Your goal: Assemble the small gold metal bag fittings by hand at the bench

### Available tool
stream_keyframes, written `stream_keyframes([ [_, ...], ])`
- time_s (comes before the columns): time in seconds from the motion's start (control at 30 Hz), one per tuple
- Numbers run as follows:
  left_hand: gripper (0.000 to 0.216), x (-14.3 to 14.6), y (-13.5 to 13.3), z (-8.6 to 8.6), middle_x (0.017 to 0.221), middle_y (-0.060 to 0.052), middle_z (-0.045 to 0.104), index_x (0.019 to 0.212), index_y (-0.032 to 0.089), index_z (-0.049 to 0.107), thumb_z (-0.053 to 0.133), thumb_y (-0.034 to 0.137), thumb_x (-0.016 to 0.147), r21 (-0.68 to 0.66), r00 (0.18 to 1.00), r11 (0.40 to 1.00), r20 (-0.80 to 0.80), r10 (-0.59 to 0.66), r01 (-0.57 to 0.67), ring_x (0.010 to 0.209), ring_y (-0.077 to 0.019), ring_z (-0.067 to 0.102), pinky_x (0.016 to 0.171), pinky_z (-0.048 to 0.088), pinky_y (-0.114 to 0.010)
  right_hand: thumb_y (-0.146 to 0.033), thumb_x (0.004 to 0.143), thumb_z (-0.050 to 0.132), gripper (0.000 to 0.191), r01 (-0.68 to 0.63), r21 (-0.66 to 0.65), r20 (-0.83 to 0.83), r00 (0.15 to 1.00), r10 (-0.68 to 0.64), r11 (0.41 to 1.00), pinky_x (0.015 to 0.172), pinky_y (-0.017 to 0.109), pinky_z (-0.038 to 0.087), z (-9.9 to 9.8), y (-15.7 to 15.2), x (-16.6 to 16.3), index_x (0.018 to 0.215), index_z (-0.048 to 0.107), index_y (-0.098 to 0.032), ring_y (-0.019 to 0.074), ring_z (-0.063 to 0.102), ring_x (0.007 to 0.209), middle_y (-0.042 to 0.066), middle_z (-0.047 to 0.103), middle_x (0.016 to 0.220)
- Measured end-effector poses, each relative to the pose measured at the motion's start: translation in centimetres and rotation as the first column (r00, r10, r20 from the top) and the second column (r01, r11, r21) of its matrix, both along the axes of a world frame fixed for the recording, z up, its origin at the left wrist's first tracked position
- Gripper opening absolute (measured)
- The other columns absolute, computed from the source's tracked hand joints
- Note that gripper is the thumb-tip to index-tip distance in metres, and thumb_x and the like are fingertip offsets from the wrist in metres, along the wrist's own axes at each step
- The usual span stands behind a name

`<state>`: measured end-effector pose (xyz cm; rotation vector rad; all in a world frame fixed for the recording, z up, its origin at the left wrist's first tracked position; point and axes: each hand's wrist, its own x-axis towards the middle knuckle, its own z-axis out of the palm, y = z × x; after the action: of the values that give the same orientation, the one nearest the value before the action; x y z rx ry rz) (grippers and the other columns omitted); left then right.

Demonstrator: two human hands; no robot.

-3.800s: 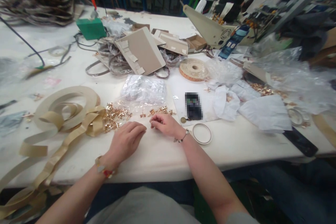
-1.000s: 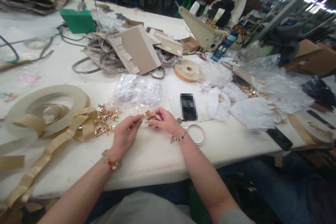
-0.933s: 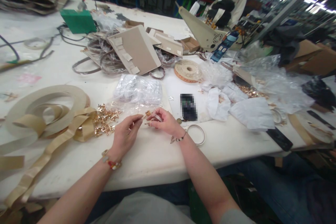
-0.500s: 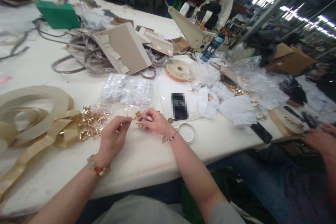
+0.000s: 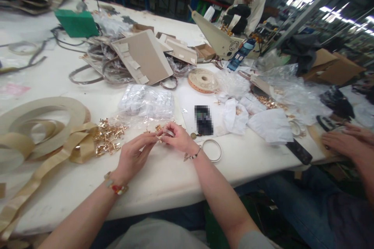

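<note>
My left hand [image 5: 136,155] and my right hand [image 5: 178,137] meet over the table, fingertips touching or nearly so. Between them shows a small gold metal fitting [image 5: 159,139], pinched by my right thumb and fingers. The left fingers are closed in a pinch too, but whatever they hold is hidden. Just behind the fingertips lie a few more gold pieces [image 5: 158,128]. Left of my left hand is a heap of gold metal fittings [image 5: 108,138]. A thin pale ring-shaped roll [image 5: 220,151] lies right of my right wrist.
A clear plastic bag of white items [image 5: 146,101] lies beyond my hands. Wide tan tape [image 5: 67,146] curls at left. Panels [image 5: 143,58], a tape reel [image 5: 203,81], a pixelated dark object [image 5: 203,120] and a blue bottle [image 5: 241,54] stand farther off. A co-worker's hands [image 5: 341,140] are at right.
My left hand has moved right, closing the gap to my right hand, so the fingertips now meet at the gold fitting. The whole view has shifted slightly.
</note>
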<state>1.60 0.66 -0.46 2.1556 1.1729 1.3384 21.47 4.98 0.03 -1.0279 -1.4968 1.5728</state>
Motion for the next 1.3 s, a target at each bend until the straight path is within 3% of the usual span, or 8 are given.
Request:
stream_keyframes([
  [0.37,0.017,0.11,0.14,-0.26,0.113,-0.004,0.077,0.101,0.023,0.073,0.056,0.022,0.097,-0.006,0.997,1.000,-0.076,-0.001,0.000,0.102,-0.0173,0.074,0.094,0.060,-0.030,-0.034,0.074,0.078,0.031,0.001,0.043,0.029,1.000,-0.002,0.999,0.081,0.032,0.054,0.22,0.09,0.00,0.086,0.053,-0.021,0.0169,0.065,0.087,0.000,0.065,0.089],
  [0.57,0.015,0.16,0.21,-0.18,0.115,-0.005,0.076,0.102,0.022,0.072,0.058,0.019,0.096,0.038,0.994,0.999,-0.106,-0.002,0.006,0.103,-0.0171,0.074,0.092,0.061,-0.028,-0.037,0.075,0.078,0.033,-0.002,-0.019,-0.024,1.000,0.002,1.000,0.068,0.027,0.052,-0.34,0.09,-0.08,0.087,0.051,-0.021,0.0127,0.060,0.073,-0.003,0.060,0.081],
  [0.73,0.014,0.21,0.14,-0.18,0.111,-0.005,0.077,0.101,0.022,0.073,0.060,0.019,0.096,0.078,0.993,0.997,-0.114,0.033,-0.024,0.099,-0.0171,0.075,0.089,0.062,-0.027,-0.038,0.073,0.081,0.038,-0.023,-0.062,-0.048,0.999,0.020,0.998,0.063,0.025,0.051,-0.21,0.04,-0.17,0.085,0.049,-0.021,0.0120,0.060,0.073,-0.002,0.062,0.087],
  [1.1,0.011,0.32,0.27,-0.37,0.106,-0.005,0.078,0.097,0.020,0.073,0.064,0.016,0.093,0.129,0.995,0.991,-0.086,0.055,-0.044,0.097,-0.0164,0.075,0.089,0.060,-0.025,-0.029,0.070,0.081,0.035,-0.062,0.007,-0.056,0.996,0.063,0.998,0.092,0.037,0.051,-0.03,0.14,-0.17,0.086,0.051,-0.021,0.0188,0.066,0.095,0.002,0.069,0.095],
  [1.3,0.011,0.00,0.27,-0.21,0.096,-0.005,0.075,0.097,0.021,0.073,0.064,0.016,0.092,0.040,0.996,0.995,0.016,0.089,-0.090,0.091,-0.0157,0.071,0.081,0.058,-0.026,-0.029,0.072,0.081,0.036,-0.023,0.010,-0.069,0.997,0.024,1.000,0.093,0.037,0.051,-0.49,0.22,-0.11,0.086,0.049,-0.022,0.0195,0.068,0.098,0.004,0.072,0.100],
])
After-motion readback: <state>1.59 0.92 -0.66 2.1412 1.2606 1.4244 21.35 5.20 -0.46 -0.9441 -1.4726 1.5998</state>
